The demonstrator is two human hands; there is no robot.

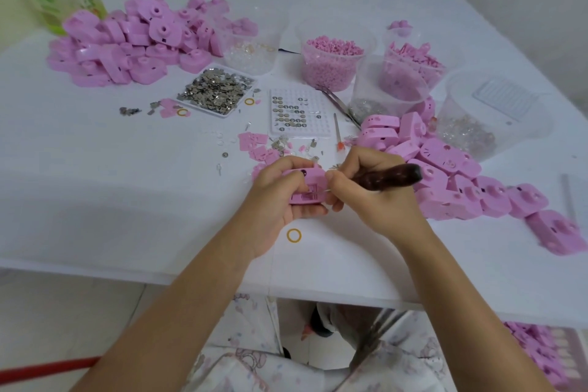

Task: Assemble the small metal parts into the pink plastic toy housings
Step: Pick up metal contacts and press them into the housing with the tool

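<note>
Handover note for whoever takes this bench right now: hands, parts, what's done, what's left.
Left hand: grips one pink housing, open side up.
Right hand: holds a dark-handled tool, with its tip at the housing's cavity.
Parts: small metal parts are heaped in a shallow tray mid-table. A white grid tray beside it holds round discs.
Housings: left pile at the far left, right pile beside the right hand.
Done: I cannot tell which pile is finished.
Left: finish seating the part in the held housing, then carry on with the rest.
</note>
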